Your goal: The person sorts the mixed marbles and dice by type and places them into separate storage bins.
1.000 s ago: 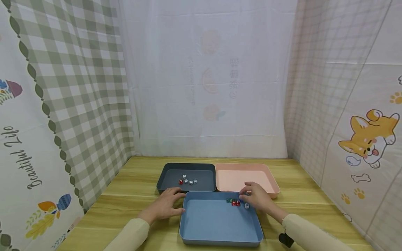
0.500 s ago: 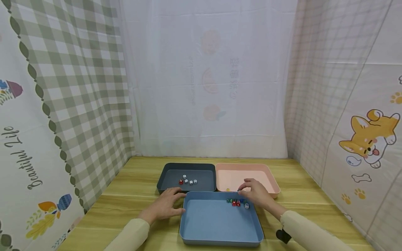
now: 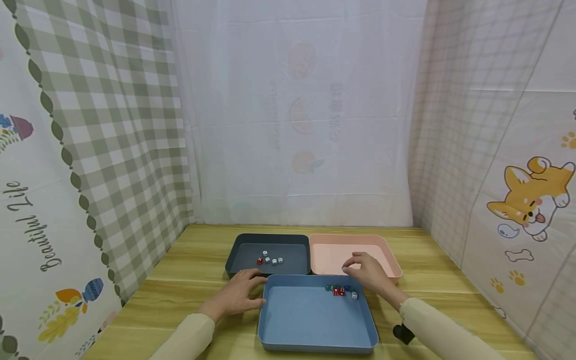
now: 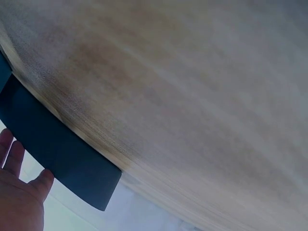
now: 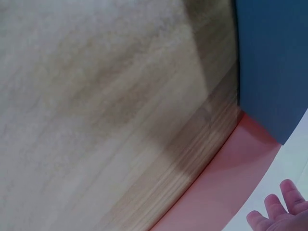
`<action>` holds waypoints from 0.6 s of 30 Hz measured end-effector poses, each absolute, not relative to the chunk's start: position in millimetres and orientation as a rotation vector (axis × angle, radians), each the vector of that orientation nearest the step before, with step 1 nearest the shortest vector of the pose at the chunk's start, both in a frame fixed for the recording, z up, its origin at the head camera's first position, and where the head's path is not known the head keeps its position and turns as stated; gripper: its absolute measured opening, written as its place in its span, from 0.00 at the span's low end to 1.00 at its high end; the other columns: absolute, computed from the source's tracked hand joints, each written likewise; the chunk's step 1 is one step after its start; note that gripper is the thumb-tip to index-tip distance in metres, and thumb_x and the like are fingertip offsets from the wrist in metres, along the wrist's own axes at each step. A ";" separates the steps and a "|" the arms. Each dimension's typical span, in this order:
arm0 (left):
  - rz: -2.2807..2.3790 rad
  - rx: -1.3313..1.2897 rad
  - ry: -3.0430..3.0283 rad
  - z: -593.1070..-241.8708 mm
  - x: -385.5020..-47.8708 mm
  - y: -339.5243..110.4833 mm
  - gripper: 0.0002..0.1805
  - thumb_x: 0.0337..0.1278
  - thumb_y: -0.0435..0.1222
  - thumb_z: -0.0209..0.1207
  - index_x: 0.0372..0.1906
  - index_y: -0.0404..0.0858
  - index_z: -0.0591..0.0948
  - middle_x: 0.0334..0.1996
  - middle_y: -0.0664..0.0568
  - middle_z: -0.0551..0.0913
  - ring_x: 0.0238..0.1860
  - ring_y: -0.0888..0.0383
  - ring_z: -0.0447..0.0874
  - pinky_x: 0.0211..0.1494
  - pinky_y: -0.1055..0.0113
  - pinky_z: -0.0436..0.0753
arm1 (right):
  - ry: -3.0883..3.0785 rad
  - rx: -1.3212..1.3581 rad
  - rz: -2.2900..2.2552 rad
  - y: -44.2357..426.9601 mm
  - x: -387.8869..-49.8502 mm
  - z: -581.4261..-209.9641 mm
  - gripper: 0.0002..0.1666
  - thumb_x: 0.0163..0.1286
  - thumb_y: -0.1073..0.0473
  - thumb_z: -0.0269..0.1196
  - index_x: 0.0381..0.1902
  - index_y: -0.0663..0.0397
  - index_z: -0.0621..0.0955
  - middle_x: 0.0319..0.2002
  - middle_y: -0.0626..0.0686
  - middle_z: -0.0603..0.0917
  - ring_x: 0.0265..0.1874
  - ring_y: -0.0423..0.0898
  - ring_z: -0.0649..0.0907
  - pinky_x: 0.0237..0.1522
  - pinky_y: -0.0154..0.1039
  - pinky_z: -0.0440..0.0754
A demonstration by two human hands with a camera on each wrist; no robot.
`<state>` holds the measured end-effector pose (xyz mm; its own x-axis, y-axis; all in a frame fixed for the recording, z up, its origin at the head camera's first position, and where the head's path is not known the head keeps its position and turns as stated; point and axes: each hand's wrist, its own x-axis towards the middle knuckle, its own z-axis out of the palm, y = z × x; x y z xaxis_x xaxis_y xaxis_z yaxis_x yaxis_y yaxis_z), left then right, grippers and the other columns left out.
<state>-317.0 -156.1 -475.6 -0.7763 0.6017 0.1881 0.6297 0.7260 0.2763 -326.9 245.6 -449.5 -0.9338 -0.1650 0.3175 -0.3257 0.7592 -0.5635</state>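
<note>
1. Steadying, it seems, the left hand lies at the near left side of the scene with its fingers apart, the thumb at the left wall of the blue tray. It holds nothing that shows, and it has hardly shifted in the last second.
2. Next comes the dark tray, behind the blue one, with a red die and four white dice in it. That group is unchanged.
3. Inside the blue tray, near its back right corner, sit some small green and blue dice, two red dice and a silver die. The green and blue ones are too small to count safely.
4. Against the dark tray's right side stands the pink tray. Half a second ago a yellow die showed by its front wall; now it cannot be made out clearly, so where it rests is uncertain.
5. Farthest right, the right hand has moved from the blue tray's back corner to above the pink tray. Thumb and forefinger look pinched on a small dark object, likely a die; the other fingers are spread. I judge this a carry between trays, the object not yet released.
</note>
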 end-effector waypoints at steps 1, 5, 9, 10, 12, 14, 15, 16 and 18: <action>-0.500 -1.015 -2.839 -475.8 -317.1 -156.2 0.32 0.60 0.56 0.60 0.65 0.44 0.77 0.67 0.41 0.69 0.69 0.39 0.64 0.68 0.39 0.62 | -2.706 0.387 0.930 246.3 -328.0 -449.8 0.05 0.65 0.57 0.67 0.34 0.52 0.88 0.60 0.70 0.75 0.62 0.70 0.72 0.58 0.64 0.72; -0.502 -1.019 -2.837 -475.6 -316.9 -156.0 0.32 0.60 0.56 0.60 0.65 0.44 0.77 0.67 0.40 0.69 0.69 0.39 0.64 0.68 0.39 0.62 | -2.709 0.350 0.953 249.1 -332.3 -450.1 0.07 0.66 0.57 0.67 0.36 0.53 0.88 0.61 0.70 0.75 0.63 0.69 0.71 0.58 0.63 0.73; -0.506 -1.016 -2.842 -474.5 -316.3 -155.3 0.32 0.60 0.55 0.61 0.65 0.44 0.77 0.67 0.40 0.69 0.69 0.39 0.64 0.68 0.39 0.62 | -2.724 0.311 0.973 252.1 -335.9 -449.4 0.08 0.67 0.57 0.67 0.38 0.55 0.88 0.61 0.70 0.75 0.63 0.68 0.71 0.60 0.63 0.71; -0.505 -1.016 -2.843 -474.3 -316.3 -155.2 0.32 0.60 0.55 0.61 0.65 0.43 0.77 0.67 0.40 0.69 0.69 0.39 0.64 0.68 0.39 0.62 | -2.726 0.305 0.974 252.5 -336.7 -448.9 0.08 0.67 0.57 0.66 0.39 0.56 0.88 0.60 0.70 0.76 0.63 0.68 0.71 0.61 0.64 0.69; -0.506 -1.014 -2.846 -474.2 -316.3 -155.3 0.32 0.60 0.56 0.61 0.65 0.43 0.77 0.67 0.40 0.69 0.69 0.39 0.64 0.68 0.39 0.62 | -2.724 0.295 0.984 252.8 -338.6 -448.3 0.09 0.67 0.58 0.66 0.39 0.57 0.88 0.59 0.70 0.77 0.63 0.68 0.71 0.61 0.64 0.69; -0.512 -1.017 -2.848 -474.3 -316.3 -155.5 0.32 0.60 0.56 0.60 0.65 0.43 0.77 0.67 0.39 0.68 0.69 0.39 0.64 0.68 0.38 0.62 | -2.720 0.280 1.002 252.5 -340.5 -447.1 0.09 0.68 0.58 0.66 0.39 0.58 0.88 0.58 0.69 0.77 0.62 0.68 0.71 0.61 0.65 0.69; -0.512 -1.017 -2.849 -474.5 -316.2 -155.6 0.33 0.60 0.56 0.60 0.65 0.43 0.77 0.67 0.40 0.69 0.69 0.39 0.64 0.68 0.38 0.62 | -2.722 0.268 1.007 252.3 -341.6 -446.8 0.10 0.68 0.58 0.65 0.40 0.58 0.88 0.57 0.69 0.78 0.61 0.67 0.73 0.60 0.65 0.70; -0.511 -1.018 -2.849 -474.6 -316.5 -155.8 0.33 0.60 0.56 0.60 0.65 0.43 0.77 0.67 0.40 0.68 0.69 0.39 0.64 0.68 0.38 0.62 | -2.724 0.251 1.019 251.8 -342.7 -446.5 0.10 0.68 0.58 0.65 0.40 0.58 0.88 0.56 0.67 0.79 0.60 0.66 0.73 0.59 0.64 0.70; -0.508 -1.018 -2.851 -474.9 -316.8 -156.0 0.33 0.60 0.57 0.60 0.65 0.43 0.77 0.67 0.40 0.69 0.69 0.39 0.64 0.68 0.38 0.62 | -2.726 0.216 1.043 250.8 -344.5 -445.8 0.10 0.69 0.56 0.65 0.41 0.57 0.88 0.54 0.64 0.81 0.58 0.64 0.75 0.58 0.63 0.72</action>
<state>-316.8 -156.0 -474.9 -0.7775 0.6036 0.1765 0.6274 0.7255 0.2828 -344.5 250.8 -445.8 -0.9662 -0.0602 0.2508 -0.2122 0.7383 -0.6402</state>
